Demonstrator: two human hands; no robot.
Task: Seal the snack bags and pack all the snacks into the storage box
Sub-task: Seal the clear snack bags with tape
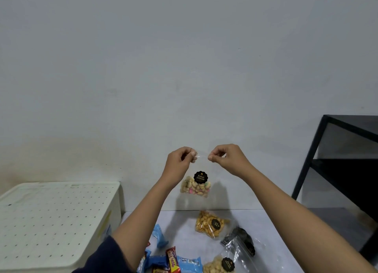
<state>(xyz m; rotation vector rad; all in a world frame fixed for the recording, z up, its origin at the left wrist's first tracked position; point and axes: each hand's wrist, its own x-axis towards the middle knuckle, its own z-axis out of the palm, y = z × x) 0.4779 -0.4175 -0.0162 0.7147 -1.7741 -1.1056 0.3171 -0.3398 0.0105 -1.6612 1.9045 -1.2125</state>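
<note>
Both hands are up, well above the counter (263,221)! The left hand (179,162) and right hand (229,159) each pinch a top corner of the clear biscuit bag (196,188). Their fingers (193,157) are curled tight on the mouth strip, which is stretched flat between them. The bag hangs free in front of the grey wall (184,68), its bottom edge above everything below, open air all round it.

Down on the counter, near the back edge, lies a yellow snack bag (209,223). Just right of it is a dark cookie bag (240,239), and a pale snack bag (218,265) sits at the picture's bottom edge. Wrapped bars (189,263) crowd beneath the left forearm.

The white storage box (57,217) stands at the left, dotted lid on, close beside the counter's left edge. A black shelf (337,164) hems in the right side.
</note>
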